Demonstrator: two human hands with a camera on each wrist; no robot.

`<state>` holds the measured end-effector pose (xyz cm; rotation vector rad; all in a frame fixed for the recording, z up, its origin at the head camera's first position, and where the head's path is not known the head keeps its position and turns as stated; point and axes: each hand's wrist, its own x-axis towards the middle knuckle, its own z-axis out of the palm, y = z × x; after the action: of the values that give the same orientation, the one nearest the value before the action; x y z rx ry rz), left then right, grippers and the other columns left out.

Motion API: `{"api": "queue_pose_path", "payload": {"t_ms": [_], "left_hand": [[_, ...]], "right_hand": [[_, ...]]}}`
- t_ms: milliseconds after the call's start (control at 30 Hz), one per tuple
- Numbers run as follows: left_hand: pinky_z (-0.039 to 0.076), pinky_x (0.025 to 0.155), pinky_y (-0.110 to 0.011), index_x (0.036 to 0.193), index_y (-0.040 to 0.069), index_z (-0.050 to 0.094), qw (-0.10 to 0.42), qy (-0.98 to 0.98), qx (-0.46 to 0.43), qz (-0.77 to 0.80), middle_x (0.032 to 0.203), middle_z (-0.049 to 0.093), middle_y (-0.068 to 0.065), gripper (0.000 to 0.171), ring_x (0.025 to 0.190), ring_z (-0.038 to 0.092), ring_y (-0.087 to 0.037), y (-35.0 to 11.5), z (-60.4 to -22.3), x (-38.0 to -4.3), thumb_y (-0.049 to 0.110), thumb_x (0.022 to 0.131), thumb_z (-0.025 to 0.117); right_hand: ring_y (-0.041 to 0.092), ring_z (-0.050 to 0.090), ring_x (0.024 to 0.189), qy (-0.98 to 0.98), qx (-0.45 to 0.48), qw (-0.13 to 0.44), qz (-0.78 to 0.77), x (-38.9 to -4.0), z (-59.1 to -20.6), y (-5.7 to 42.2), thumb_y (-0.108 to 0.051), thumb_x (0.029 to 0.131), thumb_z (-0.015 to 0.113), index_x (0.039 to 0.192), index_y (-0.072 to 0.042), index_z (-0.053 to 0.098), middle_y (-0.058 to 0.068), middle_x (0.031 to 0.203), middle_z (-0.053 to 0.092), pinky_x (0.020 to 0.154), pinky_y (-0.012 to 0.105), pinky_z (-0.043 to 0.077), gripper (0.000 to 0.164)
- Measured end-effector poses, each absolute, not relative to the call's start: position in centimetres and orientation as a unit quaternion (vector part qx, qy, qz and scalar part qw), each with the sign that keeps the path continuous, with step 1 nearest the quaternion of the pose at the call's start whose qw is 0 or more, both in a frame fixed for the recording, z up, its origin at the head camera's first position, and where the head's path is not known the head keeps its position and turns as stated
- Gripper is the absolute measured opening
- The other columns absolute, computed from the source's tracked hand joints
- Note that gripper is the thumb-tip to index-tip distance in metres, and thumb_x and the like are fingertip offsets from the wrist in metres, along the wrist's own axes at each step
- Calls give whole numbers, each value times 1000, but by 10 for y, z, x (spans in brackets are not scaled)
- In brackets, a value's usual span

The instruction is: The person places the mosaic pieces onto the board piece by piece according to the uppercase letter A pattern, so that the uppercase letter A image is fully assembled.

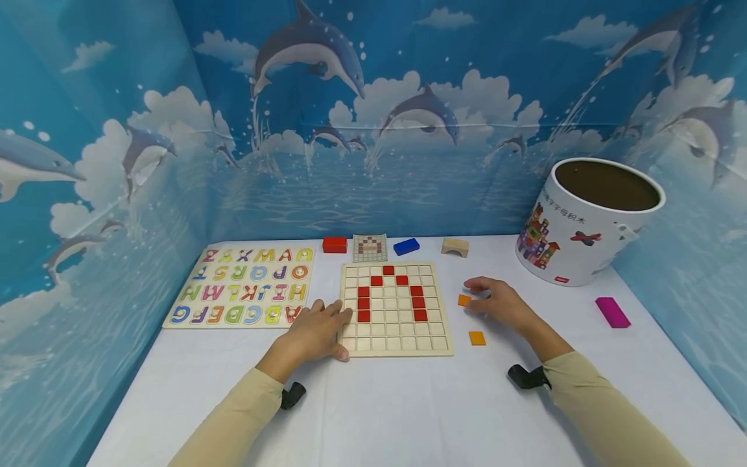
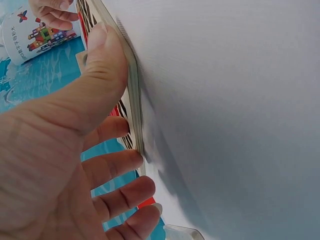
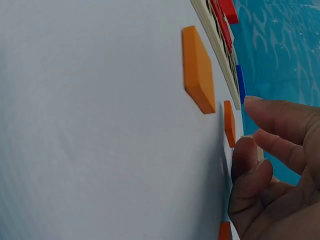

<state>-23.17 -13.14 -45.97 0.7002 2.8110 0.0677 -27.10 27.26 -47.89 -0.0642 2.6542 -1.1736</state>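
A wooden grid board [image 1: 397, 327] lies flat on the table, with red square tiles set in an arch shape. My left hand [image 1: 314, 332] rests against its left side, fingers spread and the thumb by the near corner; in the left wrist view the thumb [image 2: 107, 60] touches the board's edge. To the right of the board my right hand [image 1: 500, 303] hovers with bent fingers around an orange tile [image 1: 464, 300], and no grip on it shows. A second orange tile [image 1: 477, 338] lies nearer. The right wrist view also shows part of another orange piece [image 3: 225, 232].
An alphabet board [image 1: 239, 285] lies at the left. Behind the grid board are a red block [image 1: 335, 244], a pattern card [image 1: 369, 248], a blue block [image 1: 406, 246] and a wooden arch block [image 1: 455, 246]. A white bucket [image 1: 560, 253] and a magenta block [image 1: 613, 312] stand right.
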Motion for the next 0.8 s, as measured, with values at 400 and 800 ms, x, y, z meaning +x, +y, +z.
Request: {"api": "queue_pose_path", "payload": {"t_ms": [400, 800], "left_hand": [[42, 101, -52, 154, 17, 48, 119, 962, 245, 25, 161, 40, -11, 92, 129, 45, -32, -133, -458, -231, 53, 76, 83], [42, 101, -53, 153, 17, 48, 118, 962, 245, 30, 161, 40, -12, 92, 128, 45, -32, -133, -457, -231, 52, 76, 83]], "right_hand": [[36, 51, 115, 926, -18, 100, -365, -273, -481, 259, -8, 94, 69, 131, 0, 63, 21, 129, 60, 106, 55, 44, 38], [28, 53, 93, 934, -14, 104, -341, -279, -476, 255, -10, 95, 68, 126, -4, 58, 14, 104, 59, 81, 39, 48, 32]]}}
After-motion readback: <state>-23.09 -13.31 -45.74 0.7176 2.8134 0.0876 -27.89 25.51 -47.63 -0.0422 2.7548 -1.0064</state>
